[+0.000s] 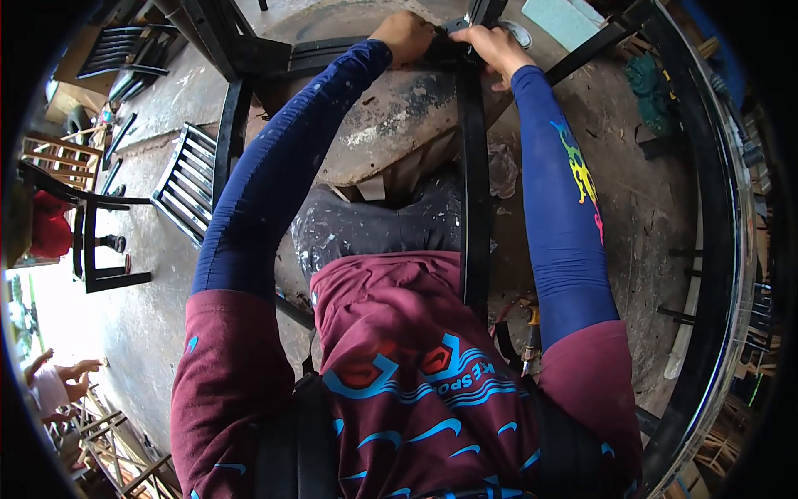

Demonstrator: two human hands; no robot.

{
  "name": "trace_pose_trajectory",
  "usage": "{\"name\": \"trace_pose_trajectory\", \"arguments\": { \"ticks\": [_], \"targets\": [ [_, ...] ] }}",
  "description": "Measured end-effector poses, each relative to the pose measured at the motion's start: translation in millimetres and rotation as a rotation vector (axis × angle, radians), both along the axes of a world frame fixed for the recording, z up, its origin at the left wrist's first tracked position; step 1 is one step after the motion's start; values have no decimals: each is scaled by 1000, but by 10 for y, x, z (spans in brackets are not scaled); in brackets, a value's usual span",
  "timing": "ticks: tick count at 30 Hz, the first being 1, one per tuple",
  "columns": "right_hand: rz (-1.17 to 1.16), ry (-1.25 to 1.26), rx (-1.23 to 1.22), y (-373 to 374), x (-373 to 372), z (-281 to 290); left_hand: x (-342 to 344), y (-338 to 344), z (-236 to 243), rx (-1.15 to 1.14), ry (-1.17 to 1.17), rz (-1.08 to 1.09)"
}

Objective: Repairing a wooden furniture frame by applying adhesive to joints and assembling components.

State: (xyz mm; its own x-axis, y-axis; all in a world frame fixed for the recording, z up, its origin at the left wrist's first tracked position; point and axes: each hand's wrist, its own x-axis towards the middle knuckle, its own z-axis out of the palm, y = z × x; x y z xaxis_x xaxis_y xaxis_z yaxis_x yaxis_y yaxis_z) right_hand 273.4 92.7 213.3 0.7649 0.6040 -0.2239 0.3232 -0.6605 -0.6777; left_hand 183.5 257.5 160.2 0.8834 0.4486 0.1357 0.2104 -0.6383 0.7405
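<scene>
A black-painted wooden frame (472,183) stands over my lap, one bar running toward me and a rail crossing at the far end. Both of my hands meet at the joint there. My left hand (405,38) is closed, its fingers curled against something dark at the joint; what they hold is hidden. From the other side, my right hand (497,53) grips the joint, one finger stretched over the top of the wood and others curled below it. Beneath the frame is a round, paint-worn surface (391,125), right in front of my knees.
Black slatted panels (184,179) lean or lie at the left, near a black chair frame (91,241). A long curved black bar (715,274) rims the right side. A yellow-and-metal tool (532,328) lies by my right side. Another person's legs (71,378) show at lower left.
</scene>
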Motion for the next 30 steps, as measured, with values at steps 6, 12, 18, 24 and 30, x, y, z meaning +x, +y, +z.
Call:
{"name": "trace_pose_trajectory", "arguments": {
  "ticks": [6,12,18,24,30],
  "targets": [
    [12,-253,85,88,47,-255,-20,258,-167,925,35,-255],
    [115,78,191,165,-138,54,105,820,-504,1058,-271,-219],
    [342,-96,446,141,802,-687,477,569,-55,1081,534,-467],
    [436,-493,-90,234,303,-321,345,559,-51,1205,497,-416],
    [227,-377,37,273,349,-406,262,414,285,1193,691,-590]
  ]
}}
